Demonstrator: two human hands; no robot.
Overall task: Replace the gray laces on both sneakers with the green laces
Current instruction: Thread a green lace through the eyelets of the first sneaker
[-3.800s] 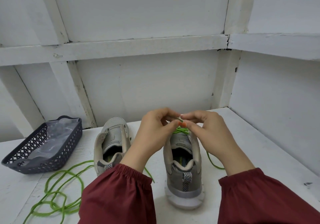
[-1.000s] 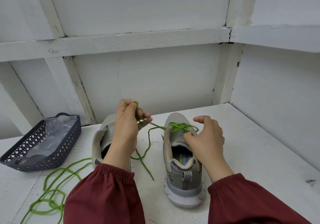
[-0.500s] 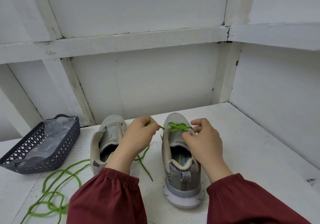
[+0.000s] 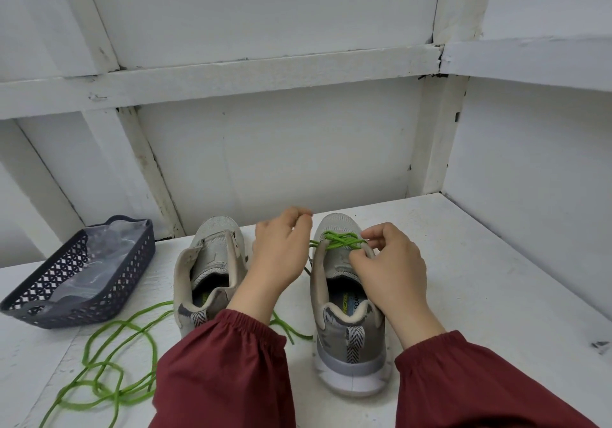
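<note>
Two grey sneakers stand heel-toward-me on a white table. The right sneaker (image 4: pixel 347 298) has a green lace (image 4: pixel 337 240) crossed through its front eyelets. My right hand (image 4: pixel 387 265) sits over its tongue and pinches the lace at the right eyelets. My left hand (image 4: pixel 281 255) hovers between the shoes with its fingertips pinched together by the lace's left strand; I cannot tell if they grip it. The left sneaker (image 4: pixel 208 272) has no lace in it. A second green lace (image 4: pixel 109 371) lies loose in loops at the front left.
A dark perforated basket (image 4: pixel 82 282) lined with clear plastic stands at the left of the table (image 4: pixel 496 278). White panelled walls close in at the back and the right. A loose green lace end (image 4: pixel 291 331) trails between the shoes.
My left hand dropped from a raised pull to the toe of the right sneaker. My right hand stayed on the sneaker's eyelets and shifted slightly forward.
</note>
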